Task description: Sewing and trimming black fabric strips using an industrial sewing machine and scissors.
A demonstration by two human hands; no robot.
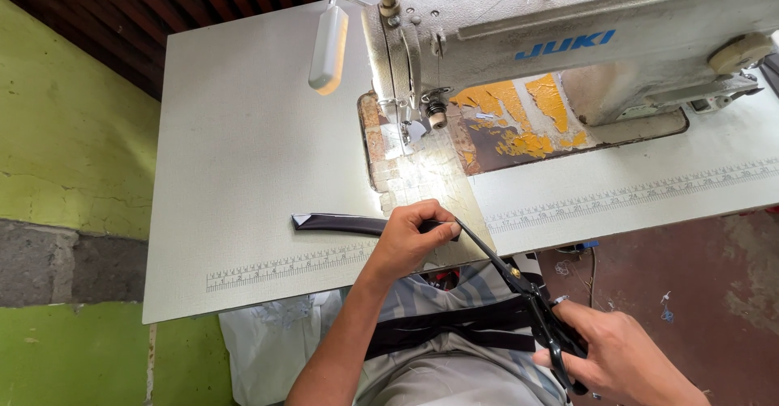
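A white worktop (243, 130) carries a sewing machine (584, 41); the left hand (406, 240) pins a black strip (337, 224) near its front edge, fingers curled on it; the right hand (621, 357) grips black scissors (527, 300), blades touching the strip's end.

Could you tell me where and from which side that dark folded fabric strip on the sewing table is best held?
Probably near its right end, from above, where the left hand already pins the dark fabric strip flat beside the scissors tips. It lies flat and narrow, so pressing down should steady it better than pinching.
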